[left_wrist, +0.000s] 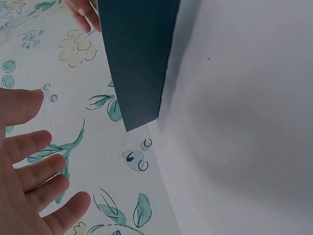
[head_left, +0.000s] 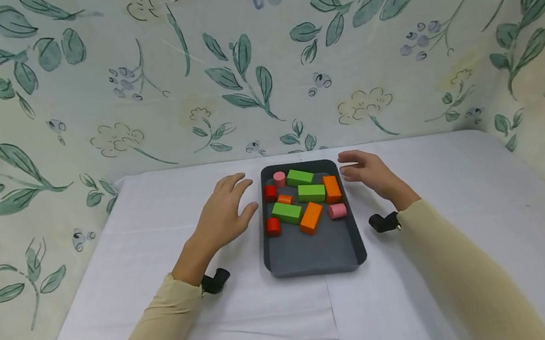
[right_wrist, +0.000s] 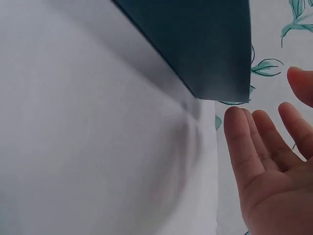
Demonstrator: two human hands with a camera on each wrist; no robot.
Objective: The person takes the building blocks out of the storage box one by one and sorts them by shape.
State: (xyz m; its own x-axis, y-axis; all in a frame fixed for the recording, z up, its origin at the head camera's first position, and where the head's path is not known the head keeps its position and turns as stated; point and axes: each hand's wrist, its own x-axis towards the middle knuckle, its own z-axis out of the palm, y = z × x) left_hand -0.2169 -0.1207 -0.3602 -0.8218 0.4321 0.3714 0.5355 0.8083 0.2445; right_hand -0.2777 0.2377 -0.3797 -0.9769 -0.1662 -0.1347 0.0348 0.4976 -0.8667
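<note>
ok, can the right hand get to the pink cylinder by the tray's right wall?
Probably yes: the right hand hovers open just outside the tray, and the pink cylinder lies uncovered near that low wall.

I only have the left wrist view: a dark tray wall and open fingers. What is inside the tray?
Observer: In the head view the tray holds small blocks: green, orange, red and pink.
Operator: Where is the other hand?
Observer: The right hand is beside the tray's far right corner, fingers relaxed, holding nothing.
Operator: Is my left hand touching the tray?
Observer: The left hand is close by the tray's left wall; I cannot tell whether it touches.
</note>
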